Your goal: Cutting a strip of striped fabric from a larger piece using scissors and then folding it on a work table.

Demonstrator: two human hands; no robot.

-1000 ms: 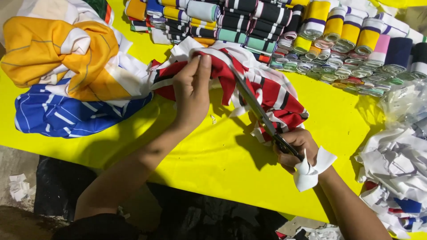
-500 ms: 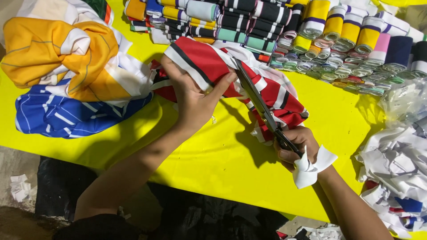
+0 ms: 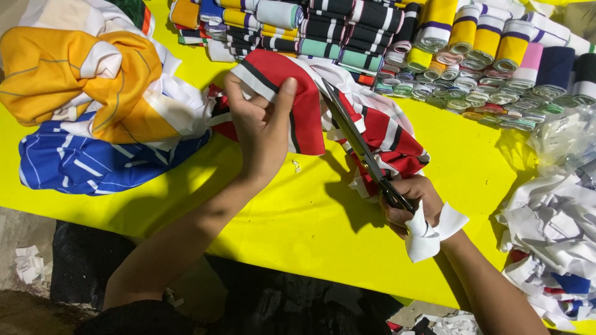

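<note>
On the yellow table (image 3: 298, 236), nearest: right hand (image 3: 415, 208) clenched round scissors (image 3: 360, 146), white scrap (image 3: 428, 232) tucked beneath. Beyond: left hand (image 3: 264, 124) now pinching red striped fabric (image 3: 292, 93), lifted and folded over since a moment ago, edge presented to blades. Farther back, rolled trims (image 3: 434, 37).

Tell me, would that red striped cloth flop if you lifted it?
Probably yes: the red striped cloth drapes and folds over the left hand holding it. It looks light, bunching in soft wrinkles beside the scissors in the right hand.
</note>
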